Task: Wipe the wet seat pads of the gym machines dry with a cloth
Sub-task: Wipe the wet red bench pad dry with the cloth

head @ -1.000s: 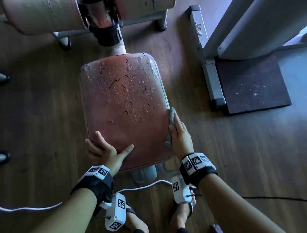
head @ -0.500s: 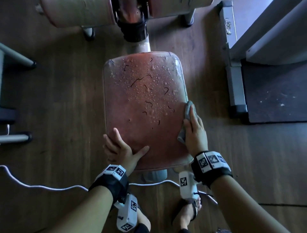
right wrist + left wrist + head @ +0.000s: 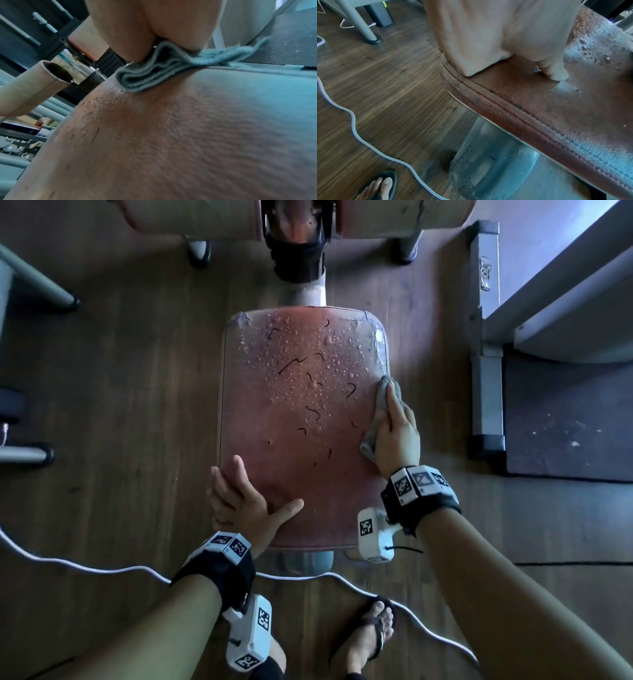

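Head view looks straight down on one reddish-brown padded vinyl seat pad, rounded at the corners and mounted on one pale metal post above a dark wood-plank floor. Water droplets bead over the far half of the pad, thickest toward the far right corner, and several short dark curved strands lie scattered across its middle. The near part of the pad shows no beads.

One folded grey terry cloth lies along the pad's right edge. The right hand lies flat on top of it with the fingers straight and together, pressing it against the pad; the right wrist view shows the cloth's stacked folds squeezed between palm and vinyl, one loose end trailing off to the right.

The left hand rests on the near left corner of the pad, fingers spread and extended, thumb pointing toward the pad's centre; it holds nothing. In the left wrist view its thumb tip touches the stitched leather surface.

Two wrist bands with black-and-white square markers are worn, one per arm. One white cable snakes across the floor near the post, and two feet in dark flip-flops stand at the near edge, the right one in fuller view.
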A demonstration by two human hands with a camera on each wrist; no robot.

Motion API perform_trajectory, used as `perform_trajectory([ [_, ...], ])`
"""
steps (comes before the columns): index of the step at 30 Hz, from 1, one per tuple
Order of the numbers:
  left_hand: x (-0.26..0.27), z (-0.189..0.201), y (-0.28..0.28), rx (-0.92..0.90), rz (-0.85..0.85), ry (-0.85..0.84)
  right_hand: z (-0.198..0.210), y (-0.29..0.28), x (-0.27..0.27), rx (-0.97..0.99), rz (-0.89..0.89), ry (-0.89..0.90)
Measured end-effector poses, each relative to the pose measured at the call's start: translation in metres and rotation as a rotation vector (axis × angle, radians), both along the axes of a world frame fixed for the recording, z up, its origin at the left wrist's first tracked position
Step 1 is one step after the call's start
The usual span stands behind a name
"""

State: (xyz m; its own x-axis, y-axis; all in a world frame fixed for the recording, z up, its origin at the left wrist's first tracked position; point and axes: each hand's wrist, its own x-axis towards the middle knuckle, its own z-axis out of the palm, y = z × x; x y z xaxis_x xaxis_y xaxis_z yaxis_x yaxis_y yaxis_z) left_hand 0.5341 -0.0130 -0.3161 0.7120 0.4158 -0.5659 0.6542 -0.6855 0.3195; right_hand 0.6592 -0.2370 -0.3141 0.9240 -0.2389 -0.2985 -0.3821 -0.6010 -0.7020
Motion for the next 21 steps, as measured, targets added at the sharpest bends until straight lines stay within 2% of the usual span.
perform_trajectory([
  [5,-0.001,0.0,-0.002,0.019,0.009,-0.025,-0.003,-0.005,-0.029,-0.011,0.012,-0.035],
  [12,-0.001,-0.002,0.001,0.0,0.003,-0.016,-0.007,-0.006,0.001,0.013,0.017,-0.024],
  [21,0.0,0.001,0.0,-0.043,0.019,0.0,-0.002,-0.013,-0.048,0.009,0.031,-0.081],
])
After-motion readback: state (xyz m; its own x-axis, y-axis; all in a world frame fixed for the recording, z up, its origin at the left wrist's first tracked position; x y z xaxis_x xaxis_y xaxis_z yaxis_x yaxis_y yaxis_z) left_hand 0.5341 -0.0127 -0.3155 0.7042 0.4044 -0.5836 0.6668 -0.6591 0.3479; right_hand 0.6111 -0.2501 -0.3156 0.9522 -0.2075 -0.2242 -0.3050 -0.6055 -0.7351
